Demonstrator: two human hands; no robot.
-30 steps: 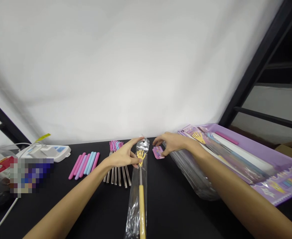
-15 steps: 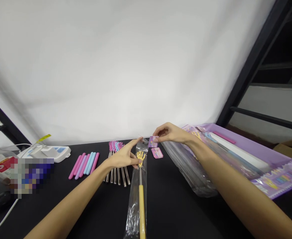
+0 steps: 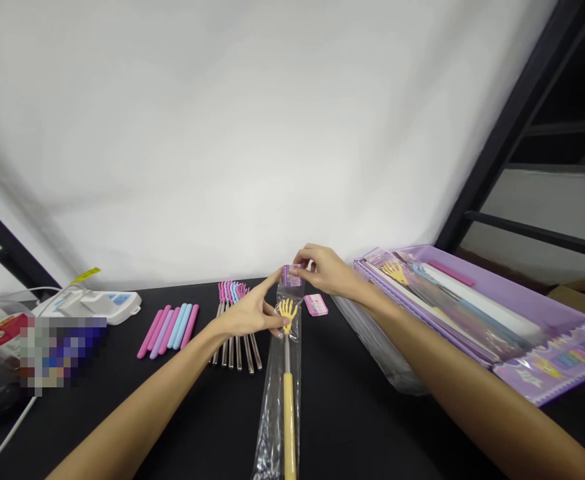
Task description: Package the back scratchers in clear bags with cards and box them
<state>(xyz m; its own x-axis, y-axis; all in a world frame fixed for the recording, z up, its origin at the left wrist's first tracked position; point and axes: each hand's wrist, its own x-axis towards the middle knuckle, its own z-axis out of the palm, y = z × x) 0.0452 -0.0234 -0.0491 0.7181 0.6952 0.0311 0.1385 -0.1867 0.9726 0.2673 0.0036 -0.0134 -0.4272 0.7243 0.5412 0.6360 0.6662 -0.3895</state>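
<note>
A yellow back scratcher [image 3: 289, 407] with a hand-shaped head and a metal shaft lies in a long clear plastic bag [image 3: 268, 420]. My left hand [image 3: 246, 313] grips the bag around the scratcher's head, thumb over the yellow claw and index finger reaching up to the bag's top edge. Between the thumb and fingers of my right hand [image 3: 325, 269] is a small purple printed card [image 3: 292, 275], held at the mouth of the bag. Whether the card sits inside or in front of the plastic I cannot tell. A pink stack of similar cards [image 3: 316, 305] lies just right of the bag.
Left of the bag lie several metal scratcher rods [image 3: 231, 347] with coloured claws, and several pink, purple and blue handles [image 3: 167, 330]. A power strip [image 3: 97, 307] stands farther left. At right are clear bags [image 3: 387, 353] and a purple display box [image 3: 502, 300] holding packed scratchers.
My right hand has brought the purple card leftward onto the top of the bag. My left hand keeps its grip on the bag and scratcher head.
</note>
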